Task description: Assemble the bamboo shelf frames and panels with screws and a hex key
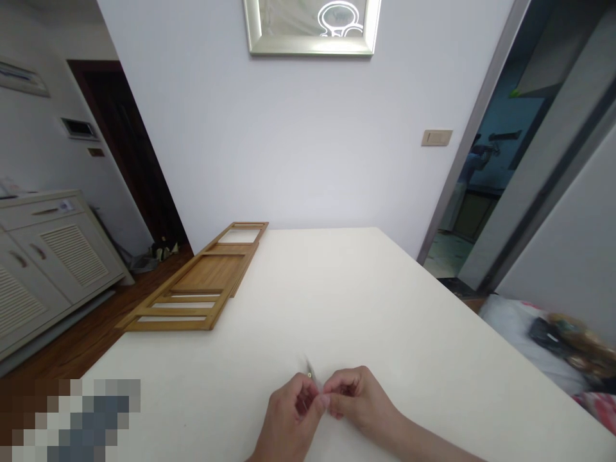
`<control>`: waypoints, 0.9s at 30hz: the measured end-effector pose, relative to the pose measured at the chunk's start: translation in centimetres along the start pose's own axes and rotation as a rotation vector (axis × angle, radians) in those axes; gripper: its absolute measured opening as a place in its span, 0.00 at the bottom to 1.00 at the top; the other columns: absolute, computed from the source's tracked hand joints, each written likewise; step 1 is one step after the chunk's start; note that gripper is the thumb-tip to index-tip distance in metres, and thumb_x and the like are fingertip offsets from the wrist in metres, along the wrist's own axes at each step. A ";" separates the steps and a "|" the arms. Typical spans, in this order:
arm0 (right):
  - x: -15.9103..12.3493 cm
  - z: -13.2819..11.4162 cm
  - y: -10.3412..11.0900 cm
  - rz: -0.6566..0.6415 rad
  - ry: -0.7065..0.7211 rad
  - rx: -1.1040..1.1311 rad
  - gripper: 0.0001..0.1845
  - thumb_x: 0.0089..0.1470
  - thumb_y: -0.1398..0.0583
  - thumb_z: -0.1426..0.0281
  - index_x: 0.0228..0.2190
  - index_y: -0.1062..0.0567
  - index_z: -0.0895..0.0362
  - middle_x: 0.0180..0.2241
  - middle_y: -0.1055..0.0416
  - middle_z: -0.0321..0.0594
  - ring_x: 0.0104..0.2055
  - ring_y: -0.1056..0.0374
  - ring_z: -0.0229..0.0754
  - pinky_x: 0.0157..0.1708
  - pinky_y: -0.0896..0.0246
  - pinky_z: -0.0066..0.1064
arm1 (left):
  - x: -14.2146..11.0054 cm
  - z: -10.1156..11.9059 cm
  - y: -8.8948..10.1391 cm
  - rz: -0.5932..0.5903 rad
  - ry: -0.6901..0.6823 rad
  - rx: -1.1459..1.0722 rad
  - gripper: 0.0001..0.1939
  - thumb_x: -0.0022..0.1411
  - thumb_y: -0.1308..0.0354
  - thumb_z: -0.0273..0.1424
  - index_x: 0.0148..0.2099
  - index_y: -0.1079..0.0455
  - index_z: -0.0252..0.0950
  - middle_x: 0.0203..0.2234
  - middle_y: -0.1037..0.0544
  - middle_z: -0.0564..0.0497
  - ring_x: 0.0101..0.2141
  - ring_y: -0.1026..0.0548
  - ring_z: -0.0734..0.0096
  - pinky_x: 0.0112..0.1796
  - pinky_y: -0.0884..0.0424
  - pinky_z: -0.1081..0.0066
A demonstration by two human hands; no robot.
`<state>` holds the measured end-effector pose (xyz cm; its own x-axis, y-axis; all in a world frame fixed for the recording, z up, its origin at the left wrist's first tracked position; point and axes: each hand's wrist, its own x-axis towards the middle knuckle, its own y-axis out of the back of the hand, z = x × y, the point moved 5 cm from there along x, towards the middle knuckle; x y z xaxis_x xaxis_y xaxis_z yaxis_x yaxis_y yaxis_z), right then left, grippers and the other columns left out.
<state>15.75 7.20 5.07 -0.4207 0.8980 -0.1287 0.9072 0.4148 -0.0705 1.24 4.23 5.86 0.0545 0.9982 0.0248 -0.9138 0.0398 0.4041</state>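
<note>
Pinching with left hand [291,417] and right hand [360,401] by scissors-like blade [309,368]; can't tell what, nor see inside louvred cabinet [58,276].

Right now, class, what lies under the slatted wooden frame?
White tabletop shows through the gaps of the slatted wooden frame; whatever is under its solid panel is covered.

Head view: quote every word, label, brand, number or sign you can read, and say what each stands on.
No text can be read.
White tag on the cabinet drawer: too small to read.
Framed panel: bright curved outlines, no legible letters.
Slim pointed metal tool at the hands: blurred, no legible marking.
</note>
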 end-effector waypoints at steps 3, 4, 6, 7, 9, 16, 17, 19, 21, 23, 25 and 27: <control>-0.2 -0.1 -0.1 -0.002 0.007 -0.028 0.19 0.38 0.29 0.54 0.23 0.20 0.59 0.17 0.33 0.32 0.22 0.40 0.33 0.25 0.46 0.27 | 0.1 -0.2 0.0 -0.002 0.005 0.019 0.12 0.60 0.44 0.40 0.30 0.31 0.37 0.22 0.25 0.53 0.24 0.30 0.71 0.26 0.38 0.75; -0.2 -0.2 -0.2 0.003 0.005 -0.040 0.19 0.39 0.29 0.54 0.23 0.20 0.59 0.17 0.33 0.32 0.22 0.40 0.34 0.25 0.47 0.27 | 0.1 -0.3 -0.1 -0.004 0.004 0.029 0.13 0.61 0.45 0.40 0.30 0.31 0.37 0.22 0.25 0.53 0.24 0.30 0.71 0.26 0.38 0.74; -0.3 -0.2 -0.2 0.013 0.006 -0.055 0.19 0.40 0.30 0.54 0.24 0.20 0.58 0.17 0.33 0.32 0.22 0.40 0.34 0.25 0.47 0.27 | 0.0 -0.4 -0.1 0.011 -0.016 0.053 0.13 0.62 0.47 0.40 0.30 0.31 0.38 0.23 0.25 0.52 0.25 0.29 0.70 0.26 0.38 0.74; -0.3 -0.2 -0.2 0.022 0.008 -0.055 0.19 0.41 0.30 0.54 0.24 0.20 0.58 0.16 0.33 0.32 0.22 0.40 0.33 0.25 0.47 0.27 | 0.0 -0.4 -0.1 0.021 -0.034 0.067 0.13 0.63 0.47 0.39 0.30 0.31 0.38 0.23 0.25 0.52 0.25 0.29 0.70 0.27 0.38 0.74; -0.3 0.0 -0.2 0.036 0.004 -0.044 0.19 0.42 0.31 0.54 0.24 0.20 0.58 0.16 0.34 0.32 0.21 0.40 0.33 0.24 0.47 0.27 | 0.0 -0.5 0.0 0.045 -0.079 0.088 0.13 0.63 0.48 0.39 0.31 0.30 0.38 0.23 0.24 0.52 0.25 0.28 0.70 0.28 0.37 0.74; 0.1 0.6 0.0 0.065 -0.002 -0.011 0.21 0.42 0.31 0.52 0.26 0.21 0.58 0.17 0.33 0.32 0.21 0.39 0.33 0.23 0.45 0.26 | 0.2 -0.3 0.1 0.064 -0.119 0.057 0.12 0.63 0.47 0.39 0.32 0.29 0.39 0.24 0.23 0.51 0.26 0.28 0.69 0.28 0.36 0.74; 0.2 0.6 0.0 0.067 0.001 -0.008 0.21 0.42 0.31 0.52 0.26 0.21 0.58 0.17 0.33 0.32 0.20 0.39 0.33 0.23 0.45 0.26 | 0.2 -0.2 0.1 0.061 -0.114 0.049 0.12 0.63 0.47 0.39 0.32 0.29 0.39 0.24 0.24 0.51 0.26 0.28 0.69 0.28 0.36 0.74; 0.2 0.7 0.0 0.063 0.006 0.002 0.21 0.44 0.32 0.52 0.26 0.22 0.59 0.17 0.33 0.32 0.20 0.40 0.33 0.23 0.45 0.26 | 0.1 0.0 0.1 0.048 -0.114 0.044 0.10 0.61 0.45 0.38 0.31 0.30 0.38 0.24 0.24 0.52 0.26 0.28 0.69 0.28 0.36 0.74; 0.3 0.7 0.0 0.048 0.016 0.010 0.20 0.45 0.32 0.53 0.26 0.22 0.59 0.17 0.33 0.32 0.21 0.40 0.33 0.24 0.46 0.26 | 0.0 0.2 0.0 0.037 -0.127 0.060 0.10 0.61 0.44 0.37 0.30 0.31 0.38 0.24 0.25 0.52 0.26 0.28 0.69 0.29 0.36 0.74; 0.3 0.6 -0.1 0.035 0.028 0.013 0.20 0.45 0.32 0.53 0.26 0.22 0.59 0.17 0.33 0.32 0.21 0.41 0.32 0.24 0.46 0.26 | -0.1 0.3 -0.1 0.035 -0.144 0.086 0.10 0.62 0.45 0.37 0.30 0.31 0.38 0.24 0.25 0.52 0.27 0.29 0.70 0.30 0.36 0.74; 0.2 0.5 -0.1 0.029 0.034 0.009 0.19 0.46 0.32 0.54 0.26 0.23 0.59 0.17 0.33 0.31 0.21 0.41 0.32 0.24 0.46 0.26 | -0.1 0.3 -0.1 0.034 -0.157 0.104 0.13 0.64 0.48 0.37 0.30 0.32 0.38 0.24 0.26 0.52 0.26 0.29 0.70 0.30 0.37 0.74; 0.0 0.4 -0.2 0.025 0.031 -0.003 0.18 0.46 0.32 0.55 0.26 0.23 0.59 0.17 0.34 0.31 0.21 0.41 0.32 0.24 0.47 0.26 | -0.1 0.3 -0.3 0.007 -0.168 0.112 0.14 0.65 0.51 0.37 0.30 0.32 0.38 0.24 0.26 0.52 0.26 0.30 0.70 0.29 0.38 0.74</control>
<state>15.57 7.11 4.70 -0.3972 0.9123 -0.0996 0.9175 0.3924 -0.0647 1.58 4.13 5.99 0.1234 0.9765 0.1768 -0.8645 0.0183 0.5023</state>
